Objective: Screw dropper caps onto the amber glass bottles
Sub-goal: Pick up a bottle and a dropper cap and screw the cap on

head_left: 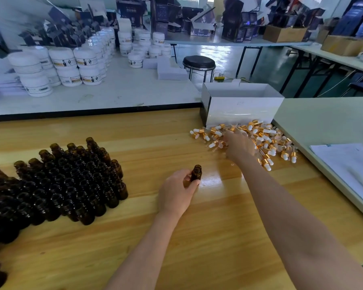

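Near the desk (176,243) middle, left hand (175,192) is holding one uncapped amber bottle (196,173) upright, fingers (194,183) curling round its lower body. Toward the right edge, right hand (238,146) is lying over the dropper caps (268,141) pile, which is sitting just in front of the white box (241,109) (hand blurred, back toward camera: cannot tell if its fingers are gripping a cap). Other open bottles (67,181) are standing packed together along the left edge, well apart from the caps.

No legible txt (jar labels (86,62) too blurry)
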